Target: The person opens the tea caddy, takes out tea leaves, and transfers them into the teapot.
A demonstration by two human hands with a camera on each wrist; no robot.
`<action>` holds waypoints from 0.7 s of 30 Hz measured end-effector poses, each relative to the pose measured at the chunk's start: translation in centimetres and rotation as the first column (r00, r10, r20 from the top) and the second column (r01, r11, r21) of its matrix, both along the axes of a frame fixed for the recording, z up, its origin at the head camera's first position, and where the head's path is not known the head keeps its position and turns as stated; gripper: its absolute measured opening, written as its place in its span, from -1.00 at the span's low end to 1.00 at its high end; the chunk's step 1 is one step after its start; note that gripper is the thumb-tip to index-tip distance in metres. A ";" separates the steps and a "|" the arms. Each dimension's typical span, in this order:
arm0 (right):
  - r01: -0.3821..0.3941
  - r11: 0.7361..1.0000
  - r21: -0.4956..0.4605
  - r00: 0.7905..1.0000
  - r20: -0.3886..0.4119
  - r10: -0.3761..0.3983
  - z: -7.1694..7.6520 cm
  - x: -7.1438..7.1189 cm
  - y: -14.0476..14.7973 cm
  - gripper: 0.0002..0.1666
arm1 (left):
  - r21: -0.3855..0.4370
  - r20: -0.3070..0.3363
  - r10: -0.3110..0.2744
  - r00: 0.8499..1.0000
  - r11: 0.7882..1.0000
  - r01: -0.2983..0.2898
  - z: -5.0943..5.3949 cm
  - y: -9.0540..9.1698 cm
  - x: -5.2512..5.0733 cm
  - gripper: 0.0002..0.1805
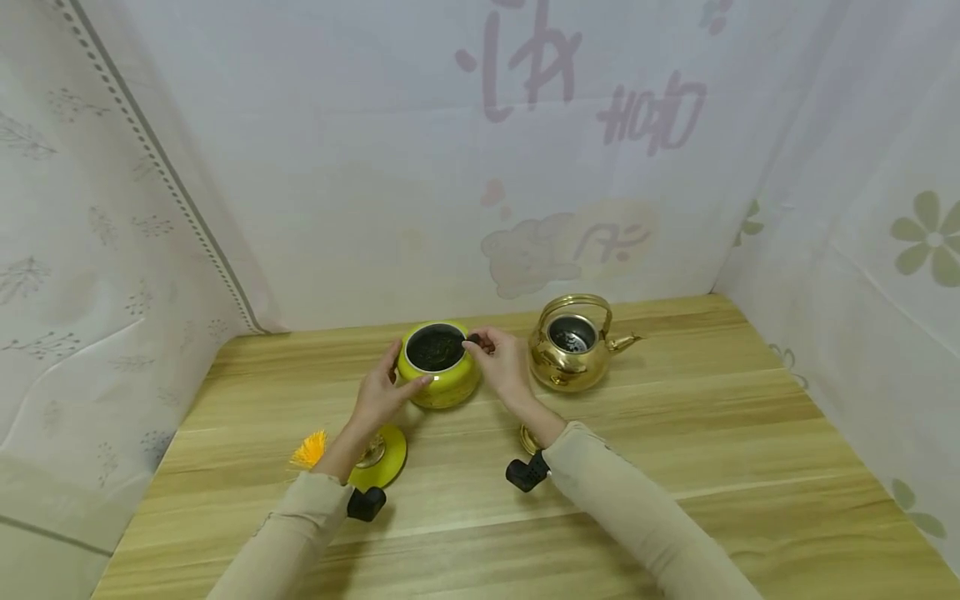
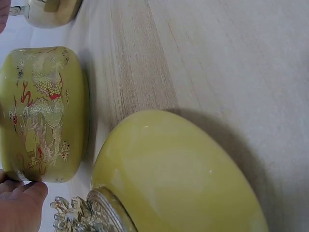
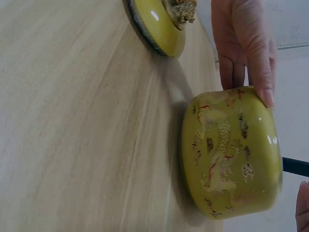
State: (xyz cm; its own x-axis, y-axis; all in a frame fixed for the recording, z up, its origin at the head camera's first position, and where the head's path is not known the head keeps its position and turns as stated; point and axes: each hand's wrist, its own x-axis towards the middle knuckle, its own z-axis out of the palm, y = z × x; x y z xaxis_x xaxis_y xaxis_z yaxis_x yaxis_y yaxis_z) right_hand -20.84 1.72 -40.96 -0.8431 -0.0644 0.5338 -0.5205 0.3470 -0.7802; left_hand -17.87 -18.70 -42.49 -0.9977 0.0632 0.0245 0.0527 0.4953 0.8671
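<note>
A round yellow jar point(image 1: 442, 392) with a dragon pattern stands lidless on the table, dark loose contents inside. My left hand point(image 1: 380, 392) holds its left side, with the thumb at the front and fingers behind. At the rim, my right hand point(image 1: 501, 360) pinches a slim black-handled tool point(image 3: 295, 166); its far end is hidden inside the jar. The jar's yellow lid point(image 2: 178, 169), with an ornate gold knob point(image 2: 91, 215), lies near my left wrist. A gold teapot point(image 1: 570, 367) stands uncovered to the right of my right hand, its handle up and spout pointing right.
Under my right forearm a round gold piece point(image 1: 527, 439) is partly hidden. An orange tassel point(image 1: 309, 450) lies beside the yellow lid. The wooden table point(image 1: 720, 467) is enclosed by printed cloth walls point(image 1: 360, 200) at the back and sides.
</note>
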 end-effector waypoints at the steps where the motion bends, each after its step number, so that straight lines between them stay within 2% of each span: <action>1: -0.004 1.000 0.003 1.000 0.010 0.004 -0.1 0.0 -0.1 -0.82 | 0.001 0.000 0.000 1.000 1.000 0.000 0.0 0.0 0.0 -0.05; 3: -0.008 1.000 0.002 0.999 0.044 0.008 -0.3 0.0 -0.4 -0.84 | -0.001 0.000 -0.001 1.000 1.000 0.001 0.0 0.0 0.0 -0.04; 4: 0.000 1.000 0.010 0.997 0.079 -0.001 0.1 0.4 -0.5 -0.86 | -0.001 -0.001 0.000 1.000 1.000 0.000 -0.1 -0.1 0.0 -0.04; 7: 0.029 0.999 0.040 0.991 0.126 -0.033 0.1 0.4 -0.8 -0.87 | -0.003 0.000 -0.001 1.000 1.000 0.001 0.0 -0.1 0.0 -0.04; 13: 0.041 0.994 0.104 0.989 0.135 -0.055 -0.1 0.3 -1.0 -0.90 | -0.006 0.006 0.000 1.000 1.000 0.000 0.1 0.0 0.0 -0.04; 21: 0.002 0.994 0.112 0.983 0.183 -0.023 -0.4 0.2 -1.1 -0.89 | 0.003 0.005 -0.001 1.000 1.000 0.001 0.0 -0.1 0.0 -0.04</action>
State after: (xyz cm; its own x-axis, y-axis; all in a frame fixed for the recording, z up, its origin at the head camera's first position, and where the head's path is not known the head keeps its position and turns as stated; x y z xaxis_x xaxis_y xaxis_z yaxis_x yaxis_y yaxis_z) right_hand -20.64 0.60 -41.32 -0.9273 -0.1035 0.3597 -0.3668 0.4422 -0.8185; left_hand -17.88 -18.77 -42.50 -0.9977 0.0641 0.0199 0.0490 0.4929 0.8687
